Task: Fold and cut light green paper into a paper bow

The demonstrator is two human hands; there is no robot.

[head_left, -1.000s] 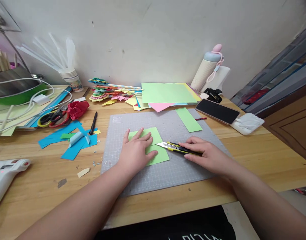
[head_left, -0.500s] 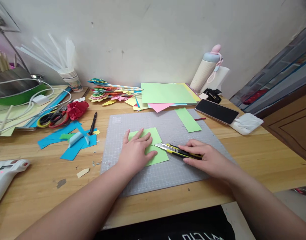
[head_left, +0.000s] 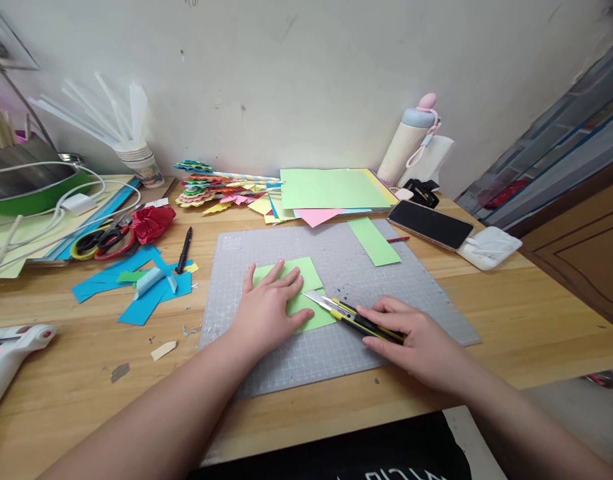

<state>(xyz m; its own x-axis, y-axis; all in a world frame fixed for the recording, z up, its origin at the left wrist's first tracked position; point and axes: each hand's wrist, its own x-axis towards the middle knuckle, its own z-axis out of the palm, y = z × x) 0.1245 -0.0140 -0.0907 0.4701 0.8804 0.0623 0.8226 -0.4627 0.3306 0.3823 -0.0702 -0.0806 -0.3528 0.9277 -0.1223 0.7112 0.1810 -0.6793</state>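
Observation:
Light green paper (head_left: 312, 272) lies on the grey cutting mat (head_left: 306, 370), with a slit or edge running across it near the blade. My left hand (head_left: 272, 303) rests flat on this paper, fingers spread, covering much of its left part. A black and yellow utility knife (head_left: 353, 315) is held in my right hand (head_left: 411, 333), its blade extended and its tip over the paper, just right of my left fingers. Another green strip (head_left: 375, 241) lies at the mat's upper right, apart from both hands.
Blue paper pieces (head_left: 142, 305), a black pen (head_left: 185, 250) and scissors (head_left: 103, 240) lie left of the mat. A glue gun (head_left: 11, 353) sits at far left. Coloured sheets (head_left: 331, 189) lie behind; a phone (head_left: 431, 225) and bottle (head_left: 406, 143) stand at right.
The knife has tilted, its handle end lower and nearer me, with the blade tip slightly further left over the paper. My left hand still presses the paper. The view has shifted slightly.

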